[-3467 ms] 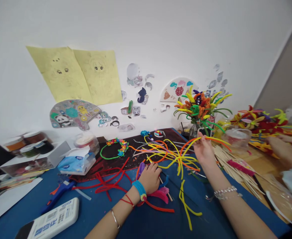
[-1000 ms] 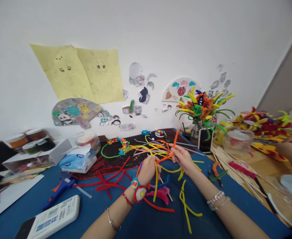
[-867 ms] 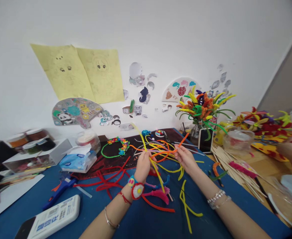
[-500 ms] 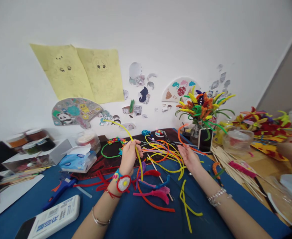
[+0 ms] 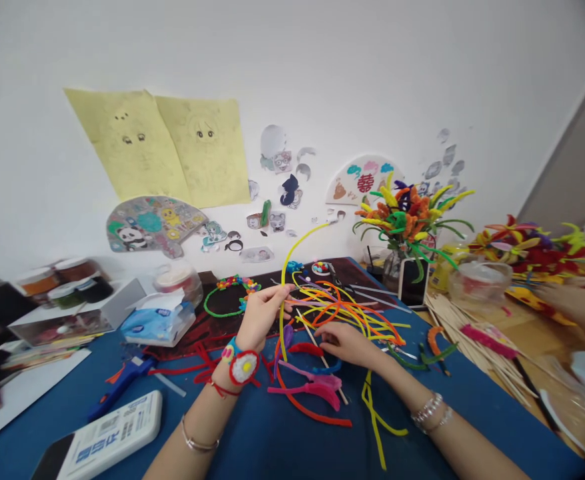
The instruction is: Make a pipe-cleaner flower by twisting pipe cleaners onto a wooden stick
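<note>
A long yellow pipe cleaner (image 5: 292, 250) is pinched in my left hand (image 5: 261, 313); it arches up and right, and its lower end hangs below my fingers. My right hand (image 5: 347, 343) is loosely curved with the fingers apart, holding nothing I can see. Its fingertips hover by a bent red and blue pipe cleaner piece (image 5: 306, 349). Just below lie pink looped pieces (image 5: 322, 395) and a long orange-red pipe cleaner (image 5: 317, 419). Behind my hands spreads a loose pile of yellow, orange and purple pipe cleaners (image 5: 345, 303).
Left are a glue gun (image 5: 122, 387), tissue pack (image 5: 157, 319) and white box-like device (image 5: 107, 433). A green beaded ring (image 5: 217, 312) lies behind my left hand. A flower vase (image 5: 392, 268) and phone (image 5: 412, 283) stand back right. Another person's hand (image 5: 572, 300) works at far right.
My right hand has moved left and inward from the pile's right side, and an orange pipe cleaner beside it now lies down. The yellow pipe cleaner has swung from pointing left to right.
</note>
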Demonstrator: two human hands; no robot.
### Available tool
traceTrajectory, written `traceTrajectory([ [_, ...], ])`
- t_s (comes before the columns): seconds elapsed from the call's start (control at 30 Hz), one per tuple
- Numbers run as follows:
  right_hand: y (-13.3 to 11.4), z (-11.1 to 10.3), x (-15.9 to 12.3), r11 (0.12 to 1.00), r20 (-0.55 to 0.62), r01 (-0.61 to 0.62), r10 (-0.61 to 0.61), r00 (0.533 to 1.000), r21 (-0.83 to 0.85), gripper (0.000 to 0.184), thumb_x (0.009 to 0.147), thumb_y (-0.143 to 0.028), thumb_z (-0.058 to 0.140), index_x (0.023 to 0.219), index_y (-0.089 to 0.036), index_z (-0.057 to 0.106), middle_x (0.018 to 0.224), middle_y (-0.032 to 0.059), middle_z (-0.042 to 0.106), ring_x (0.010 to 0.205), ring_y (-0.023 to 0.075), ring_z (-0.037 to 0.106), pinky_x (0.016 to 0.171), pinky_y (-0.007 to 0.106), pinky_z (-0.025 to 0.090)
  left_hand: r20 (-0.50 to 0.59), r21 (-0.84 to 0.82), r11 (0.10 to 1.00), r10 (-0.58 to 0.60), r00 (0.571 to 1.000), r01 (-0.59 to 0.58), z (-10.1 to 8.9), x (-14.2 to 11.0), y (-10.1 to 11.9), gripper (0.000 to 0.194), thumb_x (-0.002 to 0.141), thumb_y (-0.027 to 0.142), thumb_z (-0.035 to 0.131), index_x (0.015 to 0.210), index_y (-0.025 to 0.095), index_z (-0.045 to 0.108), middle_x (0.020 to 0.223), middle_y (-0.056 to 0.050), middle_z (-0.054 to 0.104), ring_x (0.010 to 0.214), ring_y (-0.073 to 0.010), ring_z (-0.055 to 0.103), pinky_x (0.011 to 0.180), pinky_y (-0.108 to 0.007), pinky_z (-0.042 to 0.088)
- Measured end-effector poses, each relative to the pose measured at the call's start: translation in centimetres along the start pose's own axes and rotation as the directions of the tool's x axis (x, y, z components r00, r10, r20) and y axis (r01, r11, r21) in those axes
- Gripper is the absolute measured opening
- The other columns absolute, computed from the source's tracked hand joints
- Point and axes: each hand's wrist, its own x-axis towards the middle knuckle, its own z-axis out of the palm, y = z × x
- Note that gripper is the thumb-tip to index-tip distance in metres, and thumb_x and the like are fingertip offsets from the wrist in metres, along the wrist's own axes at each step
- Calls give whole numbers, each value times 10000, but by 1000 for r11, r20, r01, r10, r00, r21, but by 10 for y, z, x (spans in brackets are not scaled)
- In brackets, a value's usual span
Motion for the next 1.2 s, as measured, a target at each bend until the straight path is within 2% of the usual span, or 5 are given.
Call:
traceTrajectory([
  [0.27,9,1,0,991,7,-16,17,1000,-130,257,703,-121,524,928,-215,605,886,37,565,715,133,528,637,234,403,-1,-101,995,-9,1000,9,0,1,-3,332,707,464,547,762,140,597,491,69,300,361,-8,201,343,-150,134],
  [0.53,10,-5,-2,966,-25,-138,136,990,-217,213,774,-197,456,938,-218,590,749,15,609,673,140,543,596,231,373,-92,-113,994,-24,996,13,0,0,2,449,714,510,514,525,169,291,456,77,204,375,-21,162,352,-160,143],
  [0.87,15,-19,-6,880,-7,-265,285,958,-395,303,791,-447,441,730,-205,614,694,35,635,627,164,554,517,236,290,-127,-137,989,32,991,-49,-2,1,1,424,696,421,579,541,174,271,459,85,209,374,-20,172,358,-163,175],
  [1.07,12,-31,-1,973,-83,-227,223,971,-38,326,771,-481,458,723,-186,587,619,-3,566,550,118,485,512,218,322,-133,-156,986,32,991,-53,-3,1,0,384,684,335,590,536,174,275,458,85,225,369,-17,182,358,-166,180],
  [1.2,4,-41,0,954,-226,-132,195,954,268,288,749,-450,510,728,-167,554,684,-2,561,624,116,497,574,218,372,-141,-204,978,23,990,-51,-3,1,0,334,676,317,585,544,171,315,462,87,222,363,-17,193,350,-165,172],
])
